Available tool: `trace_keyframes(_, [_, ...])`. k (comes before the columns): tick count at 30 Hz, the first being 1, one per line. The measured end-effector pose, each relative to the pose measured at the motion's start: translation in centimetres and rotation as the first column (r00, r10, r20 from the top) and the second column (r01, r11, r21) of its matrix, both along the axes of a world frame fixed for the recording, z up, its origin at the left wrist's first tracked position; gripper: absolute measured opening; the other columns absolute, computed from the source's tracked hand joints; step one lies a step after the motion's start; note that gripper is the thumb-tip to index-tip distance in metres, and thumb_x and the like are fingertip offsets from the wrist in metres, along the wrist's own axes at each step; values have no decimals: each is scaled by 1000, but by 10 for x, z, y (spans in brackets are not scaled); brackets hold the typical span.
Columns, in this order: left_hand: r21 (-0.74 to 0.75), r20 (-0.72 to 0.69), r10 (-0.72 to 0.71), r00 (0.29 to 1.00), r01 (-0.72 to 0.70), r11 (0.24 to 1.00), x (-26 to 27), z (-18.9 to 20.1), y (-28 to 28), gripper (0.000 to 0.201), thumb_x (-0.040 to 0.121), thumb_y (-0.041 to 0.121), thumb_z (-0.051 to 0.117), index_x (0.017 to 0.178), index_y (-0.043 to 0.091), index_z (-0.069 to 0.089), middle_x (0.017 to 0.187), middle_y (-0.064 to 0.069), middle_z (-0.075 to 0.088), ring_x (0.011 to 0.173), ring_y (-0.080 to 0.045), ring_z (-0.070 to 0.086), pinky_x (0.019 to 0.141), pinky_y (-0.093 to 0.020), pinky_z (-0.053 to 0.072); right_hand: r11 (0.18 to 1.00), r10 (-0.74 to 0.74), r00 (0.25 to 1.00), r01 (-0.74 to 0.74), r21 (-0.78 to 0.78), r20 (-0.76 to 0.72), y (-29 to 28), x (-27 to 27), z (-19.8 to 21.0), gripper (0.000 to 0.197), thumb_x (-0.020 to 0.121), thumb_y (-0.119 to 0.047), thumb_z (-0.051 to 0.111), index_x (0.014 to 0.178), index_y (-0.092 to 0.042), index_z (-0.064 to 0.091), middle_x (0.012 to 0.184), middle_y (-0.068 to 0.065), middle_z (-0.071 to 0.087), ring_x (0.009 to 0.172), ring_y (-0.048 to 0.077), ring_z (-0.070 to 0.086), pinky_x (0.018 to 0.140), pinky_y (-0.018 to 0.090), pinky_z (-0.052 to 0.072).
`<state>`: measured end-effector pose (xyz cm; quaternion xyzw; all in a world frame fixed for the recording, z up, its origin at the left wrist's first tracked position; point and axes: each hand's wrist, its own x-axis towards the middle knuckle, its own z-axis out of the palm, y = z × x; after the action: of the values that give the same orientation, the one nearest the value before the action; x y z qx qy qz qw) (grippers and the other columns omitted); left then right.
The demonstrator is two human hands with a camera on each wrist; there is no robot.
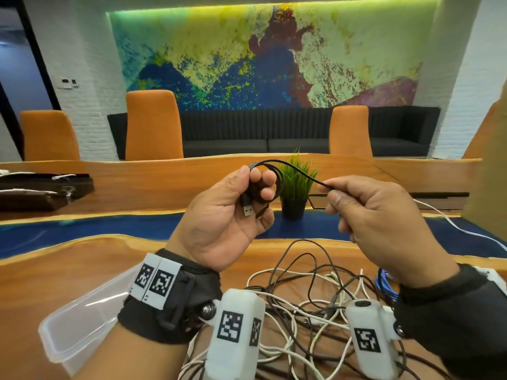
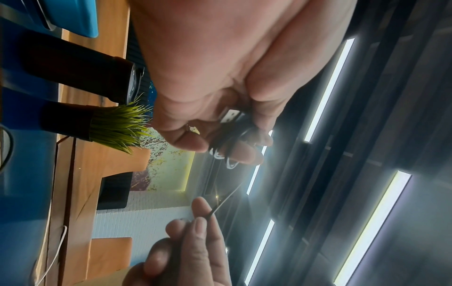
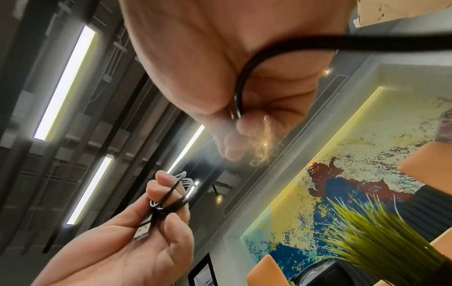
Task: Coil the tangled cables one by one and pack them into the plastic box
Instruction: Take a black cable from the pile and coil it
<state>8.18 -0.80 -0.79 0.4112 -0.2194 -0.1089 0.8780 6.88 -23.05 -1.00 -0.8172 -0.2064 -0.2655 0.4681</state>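
Observation:
A thin black USB cable [image 1: 297, 168] is wound in small loops around the fingers of my left hand [image 1: 233, 212], raised above the table. Its silver USB plug [image 1: 247, 210] hangs down against the palm, also seen in the left wrist view as the plug [image 2: 229, 116] and in the right wrist view as the plug [image 3: 143, 231]. My right hand [image 1: 365, 212] pinches the cable's free run between thumb and forefinger, to the right of the coil. The clear plastic box [image 1: 79, 322] lies on the table under my left forearm. A tangle of white and dark cables [image 1: 304, 294] lies below both hands.
A small potted grass plant [image 1: 295, 187] stands on the blue strip of the wooden table [image 1: 55, 270], just behind my hands. A blue cable [image 1: 385, 283] lies by my right wrist, a white cable [image 1: 452, 226] trails right. Dark cases [image 1: 41, 187] sit far left. Orange chairs [image 1: 153, 127] stand beyond.

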Motion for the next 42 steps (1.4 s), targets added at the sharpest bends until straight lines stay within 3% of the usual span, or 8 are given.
trace_keyframes(13, [-2,-53,-62,997,62,998,0,-2,-3,23,99,31,43,87,20,59,95,1,65,75,-10,61,75,-33,42,995,-87,996,88,-40,22,-2,2,-2,19,99,-21,52,104,-32,67,76,-8,65,62,3,58,54,13,44])
trace_keyframes(19, [44,133,140,981,-147,988,-9,0,-18,25,100,31,40,91,17,59,124,-6,71,102,-15,71,87,-38,48,782,-62,986,-48,-622,-153,19,-13,-4,21,102,-33,43,114,-35,60,96,-11,62,89,4,56,79,27,50])
trace_keyframes(21, [283,488,306,817,-480,831,-7,-6,-21,24,101,29,44,102,15,63,123,-3,71,112,-15,68,93,-30,52,752,38,988,-127,-647,-151,23,-25,5,21,101,-37,43,104,-31,63,91,-12,63,84,4,57,76,29,50])
trace_keyframes(23, [414,787,183,590,-724,552,-3,-16,-22,24,102,30,46,109,17,65,117,4,71,110,-8,66,93,-28,53,773,70,994,-107,-625,-84,19,-32,14,22,98,-35,48,92,-26,66,80,-10,63,77,2,58,67,25,48])
trace_keyframes(27, [507,838,5,545,-784,358,0,-24,-26,18,100,36,43,88,30,56,85,12,62,79,-4,58,70,-29,47,887,29,999,-6,-463,42,5,-30,19,16,90,-30,61,80,-25,71,68,-13,63,73,0,58,61,20,44])
trace_keyframes(30, [601,701,46,712,-624,499,-2,-22,-28,26,98,30,43,84,17,60,81,5,62,74,-8,55,69,-27,46,925,-35,989,87,-371,145,1,-19,15,12,89,-31,66,79,-26,72,71,-15,65,71,3,58,59,16,41])
trace_keyframes(34, [615,255,42,966,-195,764,-9,-18,-28,20,96,26,45,83,15,56,74,2,57,70,-12,50,62,-24,38,965,-58,989,91,-247,137,2,-9,7,11,90,-31,66,84,-24,72,76,-11,66,73,6,59,63,26,47])
trace_keyframes(42, [370,103,-43,994,2,929,-11,-12,-26,25,102,25,41,80,15,49,70,2,50,58,-8,36,55,-24,31,971,163,980,-138,-196,116,9,3,-4,36,91,-36,60,123,-22,67,111,-10,66,110,3,59,96,18,44])
